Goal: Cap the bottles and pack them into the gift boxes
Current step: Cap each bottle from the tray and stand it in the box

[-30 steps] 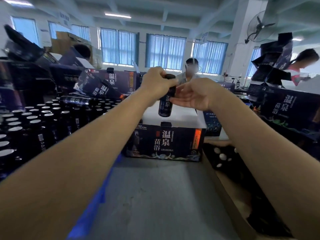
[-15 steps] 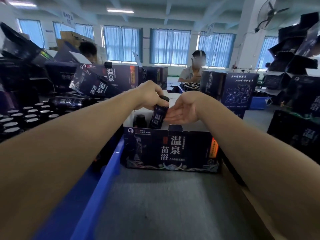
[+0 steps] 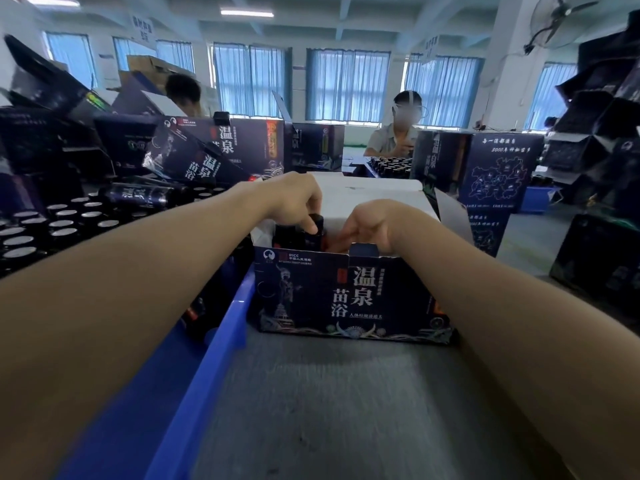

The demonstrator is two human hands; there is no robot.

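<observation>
fingers of the left hand clamped on a dark bottle in the open gift box

the left fingers curl down over the black top of the bottle, which stands upright inside the box, in its left half, just behind the front wall. the right hand dips into the box just right of the bottle, fingers angled down and left toward it. the front wall hides their tips, so whether they are apart, together or touching the bottle cannot be told.

the box's white flaps stand open at its far side. the box rests on a grey tabletop. touching the box's left wall runs the rim of a blue crate. further left stand rows of silver-topped bottles, with one bottle lying on its side across them. behind the box sit more printed gift boxes, and beyond those a seated person.
</observation>
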